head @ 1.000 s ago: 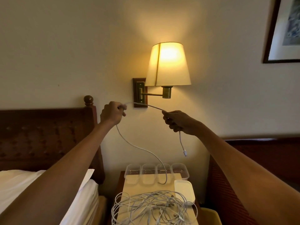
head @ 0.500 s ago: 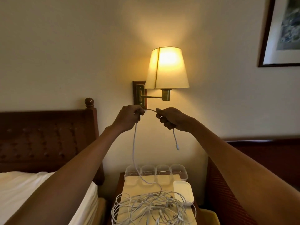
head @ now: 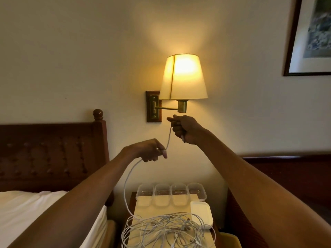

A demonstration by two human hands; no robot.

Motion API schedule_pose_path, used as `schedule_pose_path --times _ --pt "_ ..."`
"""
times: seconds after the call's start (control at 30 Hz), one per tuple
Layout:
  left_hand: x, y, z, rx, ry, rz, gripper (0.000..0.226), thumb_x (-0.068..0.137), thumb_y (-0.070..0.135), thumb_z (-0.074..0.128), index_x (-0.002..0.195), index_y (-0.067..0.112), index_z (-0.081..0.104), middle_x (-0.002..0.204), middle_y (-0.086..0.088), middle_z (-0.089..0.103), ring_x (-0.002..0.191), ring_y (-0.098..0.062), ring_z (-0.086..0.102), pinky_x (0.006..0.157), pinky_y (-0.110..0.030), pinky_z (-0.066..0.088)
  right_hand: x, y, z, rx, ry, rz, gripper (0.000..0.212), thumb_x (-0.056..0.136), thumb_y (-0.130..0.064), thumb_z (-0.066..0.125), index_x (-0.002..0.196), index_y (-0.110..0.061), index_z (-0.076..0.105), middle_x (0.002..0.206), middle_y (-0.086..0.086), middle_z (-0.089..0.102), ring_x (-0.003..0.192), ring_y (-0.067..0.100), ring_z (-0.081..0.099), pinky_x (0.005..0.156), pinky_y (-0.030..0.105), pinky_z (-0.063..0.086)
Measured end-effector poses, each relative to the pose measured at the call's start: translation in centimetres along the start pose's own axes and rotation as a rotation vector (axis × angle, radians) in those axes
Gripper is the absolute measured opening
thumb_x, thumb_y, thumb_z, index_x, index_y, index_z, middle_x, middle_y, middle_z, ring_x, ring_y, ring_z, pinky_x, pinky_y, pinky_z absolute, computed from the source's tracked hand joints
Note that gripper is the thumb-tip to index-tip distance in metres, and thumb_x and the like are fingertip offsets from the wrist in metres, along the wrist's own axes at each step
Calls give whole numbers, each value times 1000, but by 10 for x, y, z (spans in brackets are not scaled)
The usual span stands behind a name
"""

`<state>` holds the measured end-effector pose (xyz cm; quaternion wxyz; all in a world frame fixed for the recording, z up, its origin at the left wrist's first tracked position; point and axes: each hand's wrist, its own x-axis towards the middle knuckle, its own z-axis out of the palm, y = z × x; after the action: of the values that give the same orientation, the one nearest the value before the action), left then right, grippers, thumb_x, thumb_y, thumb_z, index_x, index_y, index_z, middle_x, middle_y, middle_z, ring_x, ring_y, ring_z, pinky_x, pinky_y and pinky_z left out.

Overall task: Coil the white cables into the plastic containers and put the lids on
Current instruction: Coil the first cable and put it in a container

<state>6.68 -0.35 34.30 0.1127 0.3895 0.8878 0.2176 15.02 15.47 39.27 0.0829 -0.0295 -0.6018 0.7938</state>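
Now coiling: my right fingers (head: 176,129) clench white cable (head: 168,138) end, left fingers (head: 162,153) pinch it just below; rest trails to tangle (head: 166,230) on worktop (head: 161,211) beneath. Next, I'd wind loops, lower into container (head: 162,189).

Cream wall (head: 71,51) glowing warm around a lit brass wall lamp (head: 182,77) with a pale shade. Dark carved wooden headboard (head: 50,153) at left, white bedding (head: 26,208) below. Framed picture (head: 311,36) upper right. Small nightstand (head: 133,201) near centre, second dark headboard (head: 286,169) at right.
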Motion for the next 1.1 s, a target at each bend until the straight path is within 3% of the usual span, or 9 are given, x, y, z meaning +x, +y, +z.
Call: schedule_pose_path --times 0.23,0.37,0.43,0.53,0.7,0.77,0.83,0.9,1.1 --pt "-7 57 -4 198 -48 158 29 100 12 48 122 15 67 84 2 61 67 -11 51 52 -19 41 12 28 -12 -301 191 -55 30 105 -14 32 104 0 59 68 4 43 53 11 34 40 19 29" --pt "-8 59 -16 248 87 277 18 95 14 55 100 8 71 80 -5 64 63 -14 56 56 -25 45 8 28 -14 -321 126 -146 24 104 -4 34 93 3 55 76 4 56 59 6 56 47 18 43" --pt "-8 58 -22 230 102 284 18 95 15 57 100 7 72 79 -8 65 62 -15 58 56 -24 47 10 24 -17 -305 67 -156 17 103 0 35 104 4 52 89 8 59 76 9 62 52 15 49" --pt "-13 57 -32 194 77 310 19 96 17 60 106 8 74 84 -6 66 71 -16 65 61 -21 54 14 24 -23 -388 -22 -140 29 102 -1 40 126 13 47 102 9 59 89 18 62 64 19 53" --pt "-13 55 -50 155 290 419 11 89 22 71 93 13 77 79 5 70 63 -10 65 55 -16 50 12 30 -23 -420 -216 -147 28 101 0 38 120 13 53 112 26 63 103 32 66 80 28 58" --pt "-12 50 -56 124 385 440 10 85 24 76 88 15 77 78 5 71 65 -9 66 55 -16 50 12 32 -24 -443 -273 -133 32 103 -4 35 128 12 48 110 24 66 95 30 69 84 29 57" --pt "-11 45 -61 89 456 437 15 81 28 80 88 15 78 81 4 72 70 -10 67 58 -19 51 8 31 -21 -464 -241 -79 35 106 -9 31 128 11 47 98 17 69 71 16 68 64 20 55" --pt "-9 40 -65 80 488 444 18 81 30 80 91 15 78 83 5 73 74 -9 67 62 -22 52 3 28 -17 -471 -189 -53 38 107 -13 26 126 7 52 81 9 64 51 7 56 45 13 41" --pt "0 38 -67 22 562 467 13 87 24 74 98 18 77 96 5 73 90 -4 64 73 -18 47 2 24 -15 -127 -306 30 62 106 -41 21 119 2 64 56 0 33 42 8 26 41 17 28"
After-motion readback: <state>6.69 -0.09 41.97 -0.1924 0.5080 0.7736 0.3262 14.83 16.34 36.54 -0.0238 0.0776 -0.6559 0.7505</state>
